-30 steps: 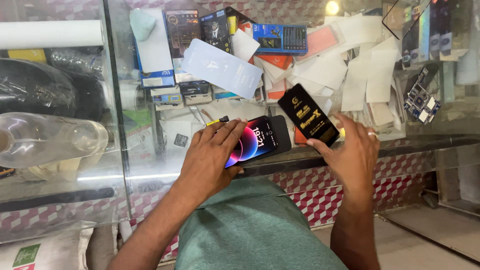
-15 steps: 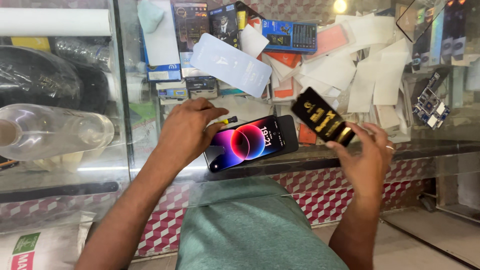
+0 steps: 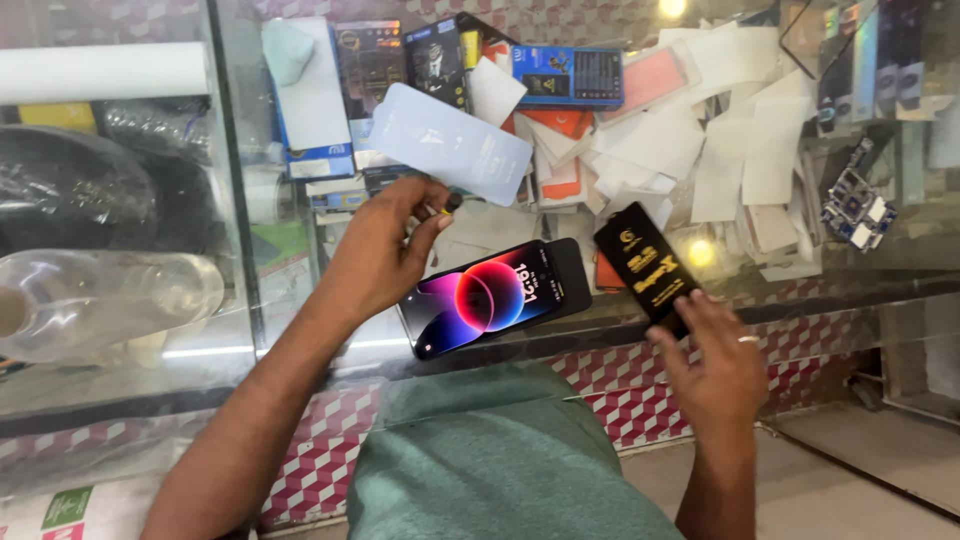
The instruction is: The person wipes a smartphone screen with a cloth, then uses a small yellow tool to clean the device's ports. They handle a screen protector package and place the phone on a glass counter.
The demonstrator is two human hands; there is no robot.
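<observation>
My left hand (image 3: 385, 255) pinched a small dark object (image 3: 447, 205) between thumb and fingertips; my right hand (image 3: 712, 365) gripped the lower end of a black packet with gold print (image 3: 645, 265), held tilted. The phone (image 3: 490, 297), screen lit, lay flat on the glass table (image 3: 300, 345) between the two hands, its lower corner at the table's near edge. Beyond it I saw a pale blue sheet (image 3: 450, 142) and loose white papers (image 3: 740, 140) crowding the far glass; only the strip around the phone was open.
</observation>
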